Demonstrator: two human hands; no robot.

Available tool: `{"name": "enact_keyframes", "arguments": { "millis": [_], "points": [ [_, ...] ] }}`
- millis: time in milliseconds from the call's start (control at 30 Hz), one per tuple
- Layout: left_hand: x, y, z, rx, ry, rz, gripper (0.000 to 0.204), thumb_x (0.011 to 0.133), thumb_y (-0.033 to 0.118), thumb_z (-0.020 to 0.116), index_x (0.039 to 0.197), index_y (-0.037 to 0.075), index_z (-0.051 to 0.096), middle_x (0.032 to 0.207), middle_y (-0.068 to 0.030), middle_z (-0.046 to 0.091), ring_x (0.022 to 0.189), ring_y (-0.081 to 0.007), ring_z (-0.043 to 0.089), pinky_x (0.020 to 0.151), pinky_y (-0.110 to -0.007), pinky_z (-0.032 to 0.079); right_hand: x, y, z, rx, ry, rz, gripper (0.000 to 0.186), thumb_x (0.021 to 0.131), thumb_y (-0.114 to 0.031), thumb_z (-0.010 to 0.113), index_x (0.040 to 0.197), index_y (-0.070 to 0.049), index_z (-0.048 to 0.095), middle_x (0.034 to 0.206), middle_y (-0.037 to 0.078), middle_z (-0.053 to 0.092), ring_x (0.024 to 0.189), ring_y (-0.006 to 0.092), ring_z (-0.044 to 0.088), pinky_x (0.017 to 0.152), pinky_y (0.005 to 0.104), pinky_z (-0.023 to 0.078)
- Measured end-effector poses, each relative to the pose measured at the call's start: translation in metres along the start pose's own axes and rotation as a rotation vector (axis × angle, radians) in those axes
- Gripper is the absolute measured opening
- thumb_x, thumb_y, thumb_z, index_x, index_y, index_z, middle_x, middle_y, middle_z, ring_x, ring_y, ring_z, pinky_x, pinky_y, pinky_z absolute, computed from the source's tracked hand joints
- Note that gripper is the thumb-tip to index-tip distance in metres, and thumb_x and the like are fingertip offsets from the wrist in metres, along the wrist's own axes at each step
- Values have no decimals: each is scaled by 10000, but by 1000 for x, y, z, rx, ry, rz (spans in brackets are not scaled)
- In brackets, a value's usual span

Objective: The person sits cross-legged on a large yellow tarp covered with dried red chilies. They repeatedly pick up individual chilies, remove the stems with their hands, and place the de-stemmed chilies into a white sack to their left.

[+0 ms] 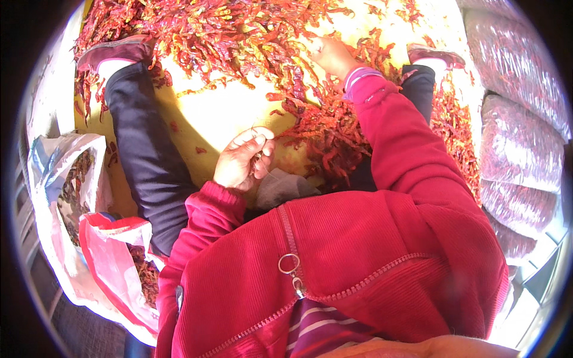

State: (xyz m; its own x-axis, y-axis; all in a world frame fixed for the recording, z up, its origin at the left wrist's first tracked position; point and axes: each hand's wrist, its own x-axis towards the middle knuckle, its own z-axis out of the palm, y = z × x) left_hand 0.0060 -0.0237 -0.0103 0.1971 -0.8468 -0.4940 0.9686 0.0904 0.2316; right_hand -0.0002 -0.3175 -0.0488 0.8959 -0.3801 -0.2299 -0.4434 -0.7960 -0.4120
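Note:
Red dried chilies (239, 45) lie spread over a yellow sheet (209, 116) between and beyond my outstretched legs. Close to my lap, my left hand (245, 158) is closed, thumb against the curled fingers, around thin stalk-like strands that poke out. Farther off and to the right, my right hand (331, 55) reaches down at the edge of the spread chilies. Its fingers look drawn together, but glare washes out the tips, so what they hold cannot be made out. A nearer heap of chilies (334, 140) lies below my right forearm, with a grey cloth (285, 188) beside it.
On the left stand a white plastic bag (59, 185) and a red-and-white bag (113, 256), both with dried bits inside. Stacked clear-wrapped bales (519, 137) line the right side. My shoes (116, 51) rest among the chilies. Strong sunlight bleaches parts of the sheet.

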Motion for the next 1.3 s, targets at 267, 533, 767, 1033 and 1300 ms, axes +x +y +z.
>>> {"name": "enact_keyframes", "arguments": {
  "millis": [267, 533, 767, 1033, 1300],
  "points": [
    [-2, -7, 4, 48, -26, 8, 109, 795, 108, 455, 850, 45, 525, 571, -28, 439, 407, -82, 360, 332, -174, 251, 9, -9, 10, 32, 80, -24, 253, 724, -212, 497, 920, -52, 508, 784, 176, 552, 779, 315, 532, 697, 366, 422],
    [2, -7, 0, 40, 30, -8, 110, 808, 126, 446, 848, 48, 512, 543, -11, 406, 383, -80, 332, 331, -187, 254, 11, -1, 14, 57, 26, 85, 84, 688, -116, 520, 724, -44, 494, 637, 109, 510, 598, 207, 504, 582, 298, 412],
    [4, -12, -2, 110, -2, 48, 120, 814, 137, 435, 884, 60, 497, 563, -4, 407, 391, -74, 331, 333, -178, 267, -55, -21, -13, 332, 48, 55, 73, 693, -93, 532, 727, -39, 497, 616, 63, 504, 552, 130, 480, 530, 259, 402],
    [5, -21, 9, 346, 14, 135, 121, 820, 94, 430, 924, 73, 487, 581, 4, 419, 390, -53, 333, 339, -172, 273, -131, -81, -4, 318, -88, -327, 51, 679, -41, 487, 684, -27, 439, 572, 110, 460, 505, 199, 462, 496, 304, 382],
    [11, -23, -2, 495, 85, 219, 121, 839, 140, 386, 810, 68, 480, 533, 21, 386, 379, -53, 310, 333, -172, 253, -136, -95, 4, 547, -350, -310, 102, 671, -74, 515, 737, -28, 451, 603, 119, 479, 546, 208, 498, 521, 303, 392]
  ]
}}
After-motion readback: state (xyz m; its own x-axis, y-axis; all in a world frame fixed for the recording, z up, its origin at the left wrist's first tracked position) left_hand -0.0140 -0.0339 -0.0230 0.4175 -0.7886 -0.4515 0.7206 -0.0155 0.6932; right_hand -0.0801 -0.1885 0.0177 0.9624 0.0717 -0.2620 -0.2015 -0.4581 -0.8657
